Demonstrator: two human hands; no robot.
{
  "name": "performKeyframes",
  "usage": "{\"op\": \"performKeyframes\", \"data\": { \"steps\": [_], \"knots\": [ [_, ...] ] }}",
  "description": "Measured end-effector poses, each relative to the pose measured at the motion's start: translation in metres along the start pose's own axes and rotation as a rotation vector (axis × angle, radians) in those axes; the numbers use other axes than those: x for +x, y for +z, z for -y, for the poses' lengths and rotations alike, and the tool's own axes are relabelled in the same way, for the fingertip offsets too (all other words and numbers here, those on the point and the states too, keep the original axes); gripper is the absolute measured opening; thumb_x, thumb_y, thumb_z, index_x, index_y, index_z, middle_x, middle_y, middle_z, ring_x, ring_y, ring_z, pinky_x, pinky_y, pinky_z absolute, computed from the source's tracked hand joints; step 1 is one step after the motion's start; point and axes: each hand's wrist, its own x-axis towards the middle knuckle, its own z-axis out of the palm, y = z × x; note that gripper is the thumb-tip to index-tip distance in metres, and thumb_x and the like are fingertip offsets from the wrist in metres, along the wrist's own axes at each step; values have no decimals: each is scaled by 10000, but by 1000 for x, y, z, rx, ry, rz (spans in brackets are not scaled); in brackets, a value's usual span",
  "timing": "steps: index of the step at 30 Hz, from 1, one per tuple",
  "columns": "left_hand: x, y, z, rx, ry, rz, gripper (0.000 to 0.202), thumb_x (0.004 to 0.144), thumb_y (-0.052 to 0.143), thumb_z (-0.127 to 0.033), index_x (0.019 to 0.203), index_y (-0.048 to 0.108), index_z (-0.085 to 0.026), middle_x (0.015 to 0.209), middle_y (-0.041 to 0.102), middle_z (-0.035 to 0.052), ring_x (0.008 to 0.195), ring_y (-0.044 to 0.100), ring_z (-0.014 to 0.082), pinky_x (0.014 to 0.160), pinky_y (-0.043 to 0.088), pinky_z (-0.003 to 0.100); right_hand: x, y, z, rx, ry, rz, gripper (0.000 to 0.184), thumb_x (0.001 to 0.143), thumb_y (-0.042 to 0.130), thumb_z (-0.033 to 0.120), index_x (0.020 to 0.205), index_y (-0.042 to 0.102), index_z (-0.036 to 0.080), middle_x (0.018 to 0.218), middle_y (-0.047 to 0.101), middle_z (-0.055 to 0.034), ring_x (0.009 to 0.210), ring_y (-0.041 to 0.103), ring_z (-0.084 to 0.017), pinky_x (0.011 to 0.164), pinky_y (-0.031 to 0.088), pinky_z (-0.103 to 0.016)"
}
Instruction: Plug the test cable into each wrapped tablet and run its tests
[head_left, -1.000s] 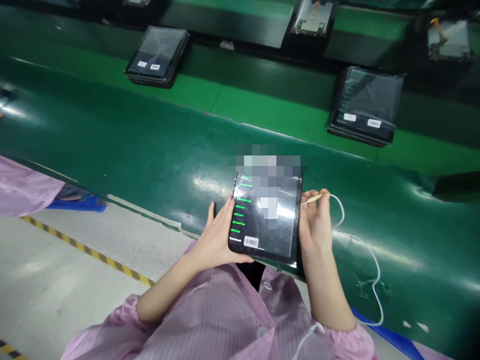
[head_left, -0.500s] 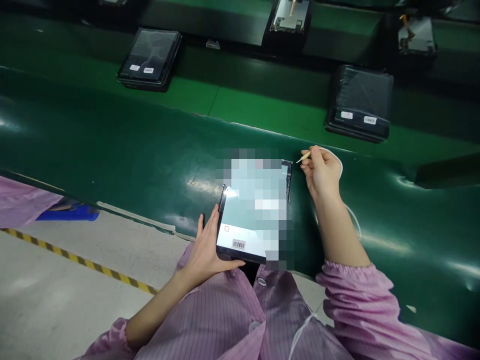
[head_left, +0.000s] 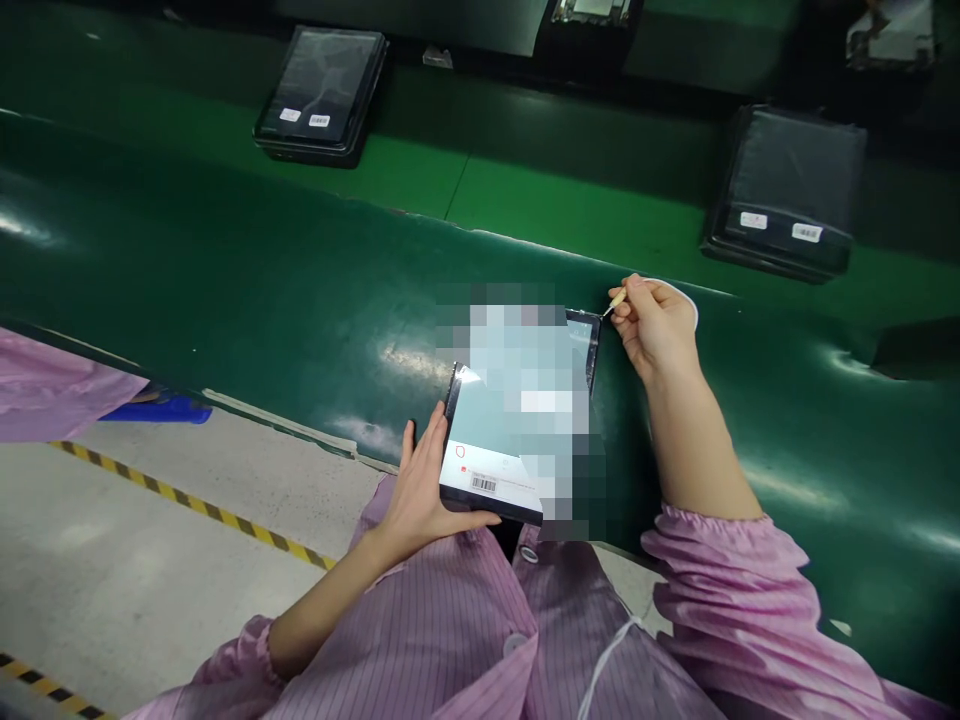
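A tablet (head_left: 487, 452) with a lit, pale screen and a barcode sticker near its lower edge lies at the front of the green bench; a pixelated patch hides much of it. My left hand (head_left: 420, 490) grips its lower left corner, thumb along the bottom and fingers up the left side. Pinched in my right hand (head_left: 656, 325) is a thin pointed tool (head_left: 618, 298) with a yellowish handle. Its slim tip meets or nearly meets the tablet's upper right corner. A white cord (head_left: 686, 298) loops behind that hand; its attachment is hidden.
Beyond the green bench (head_left: 225, 290) runs a brighter green belt (head_left: 525, 200). On it stand a left stack of black trays (head_left: 322, 90) and a right stack (head_left: 787, 190), both with labels. A pink sleeve (head_left: 60, 385) and a blue object (head_left: 169, 409) show at left.
The tool's tip has come from just off the tablet to its upper right corner. A small red mark and a line of text now show near the barcode. The whole view has shifted slightly.
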Motion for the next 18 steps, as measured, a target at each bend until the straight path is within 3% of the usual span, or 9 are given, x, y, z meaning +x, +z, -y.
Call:
{"op": "performKeyframes", "data": {
  "steps": [9, 18],
  "knots": [
    [-4, 7, 3, 22, 8, -55, 1373, 680, 746, -760, 1589, -141, -237, 1590, 338, 275, 1428, 417, 451, 1167, 246, 684, 0, 3, 7, -143, 82, 150, 273, 826, 796, 256, 672, 598, 151, 624, 610, 2, 437, 416, -27, 408, 381, -117],
    [-8, 13, 4, 27, 12, -104, 1359, 670, 685, -821, 1588, -126, -232, 1530, 420, 298, 1371, 478, 481, 1137, 255, 732, -10, 13, 7, -104, 131, 39, 270, 855, 747, 152, 634, 593, 146, 556, 589, 12, 400, 381, -28, 378, 324, -126]
  ]
}}
